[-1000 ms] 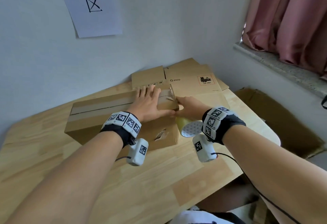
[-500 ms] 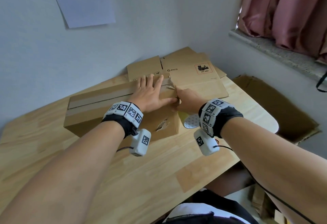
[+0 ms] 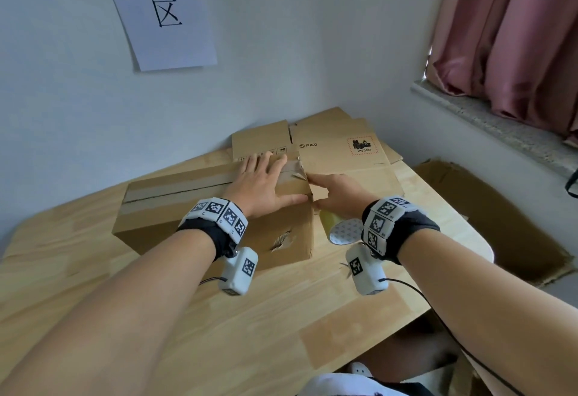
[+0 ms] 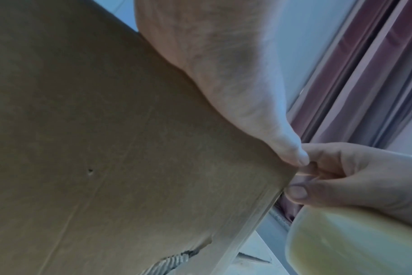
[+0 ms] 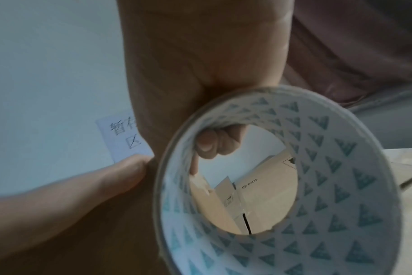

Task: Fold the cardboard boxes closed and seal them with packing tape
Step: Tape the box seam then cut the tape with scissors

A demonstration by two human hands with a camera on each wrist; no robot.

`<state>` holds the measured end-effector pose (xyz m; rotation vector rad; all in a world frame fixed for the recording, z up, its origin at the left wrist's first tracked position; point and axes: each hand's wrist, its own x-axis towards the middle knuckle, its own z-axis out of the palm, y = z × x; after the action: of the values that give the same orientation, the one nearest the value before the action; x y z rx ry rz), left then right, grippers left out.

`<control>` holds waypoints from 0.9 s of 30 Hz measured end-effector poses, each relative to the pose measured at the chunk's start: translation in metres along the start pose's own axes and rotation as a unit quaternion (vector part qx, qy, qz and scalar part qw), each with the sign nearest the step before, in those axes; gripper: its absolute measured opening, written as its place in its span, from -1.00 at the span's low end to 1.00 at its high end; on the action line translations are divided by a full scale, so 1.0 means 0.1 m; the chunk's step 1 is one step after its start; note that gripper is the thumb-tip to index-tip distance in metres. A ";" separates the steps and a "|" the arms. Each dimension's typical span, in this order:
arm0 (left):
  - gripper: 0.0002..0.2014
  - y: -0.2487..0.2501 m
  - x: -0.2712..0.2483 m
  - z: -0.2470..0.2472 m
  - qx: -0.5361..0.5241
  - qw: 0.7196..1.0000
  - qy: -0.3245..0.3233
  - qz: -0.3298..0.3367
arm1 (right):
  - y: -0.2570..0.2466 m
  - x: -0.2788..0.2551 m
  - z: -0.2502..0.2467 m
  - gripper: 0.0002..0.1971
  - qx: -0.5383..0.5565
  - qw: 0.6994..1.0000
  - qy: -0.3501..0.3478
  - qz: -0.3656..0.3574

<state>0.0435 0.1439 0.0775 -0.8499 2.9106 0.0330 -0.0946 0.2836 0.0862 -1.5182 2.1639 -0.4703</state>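
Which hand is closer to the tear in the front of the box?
Left. The left hand lies flat on the box top, above the tear; the right hand is past the box's right end.

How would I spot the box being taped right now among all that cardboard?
On the wooden table by the wall, find the one assembled cardboard box; the pieces behind it lie flat. A tape strip runs along its top under the left hand, and its near side has a ragged tear.

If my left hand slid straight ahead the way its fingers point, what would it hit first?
Probably the flattened brown cardboard with the PICO print, lying just past the taped brown cardboard box under the left hand; the wall comes after. Depth is uncertain.
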 end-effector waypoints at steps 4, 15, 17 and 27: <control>0.11 0.02 0.00 0.01 -0.009 1.000 -0.004 -0.003 | -0.01 -0.02 0.06 -0.30 0.005 1.000 -0.006 0.010; 0.05 0.07 -0.12 -0.01 -0.015 1.000 -0.005 -0.011 | 0.11 0.01 -0.06 -0.52 0.042 0.999 0.000 0.006; 0.05 0.07 -0.11 -0.02 -0.013 1.000 -0.010 -0.016 | 0.06 0.07 -0.09 -0.60 0.072 0.996 0.048 0.008; 0.03 0.05 -0.12 -0.01 -0.034 0.999 -0.004 -0.007 | -0.26 0.35 -0.17 -0.42 -0.055 0.997 -0.003 0.056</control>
<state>0.0510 0.1546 0.0795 -0.8784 2.9110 0.1343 -0.0936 0.2422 0.1075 -1.4418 2.2896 -0.3148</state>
